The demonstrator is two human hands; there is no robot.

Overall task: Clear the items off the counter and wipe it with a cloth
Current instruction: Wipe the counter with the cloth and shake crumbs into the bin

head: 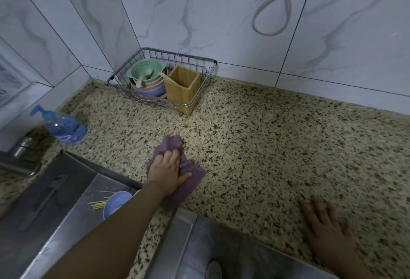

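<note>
A crumpled purple cloth (190,175) lies on the speckled granite counter (277,145) near the sink edge. My left hand (165,171) lies on top of it, fingers curled into the folds and gripping the cloth against the stone. My right hand (328,225) rests flat on the counter near its front edge at the lower right, fingers spread and holding nothing.
A wire basket (200,58) in the back corner holds stacked pastel bowls (145,76) with a spoon and a wooden utensil box (183,90). A blue pump bottle (64,128) stands at the left. The steel sink (66,201) holds a blue bowl (115,203) and thin sticks.
</note>
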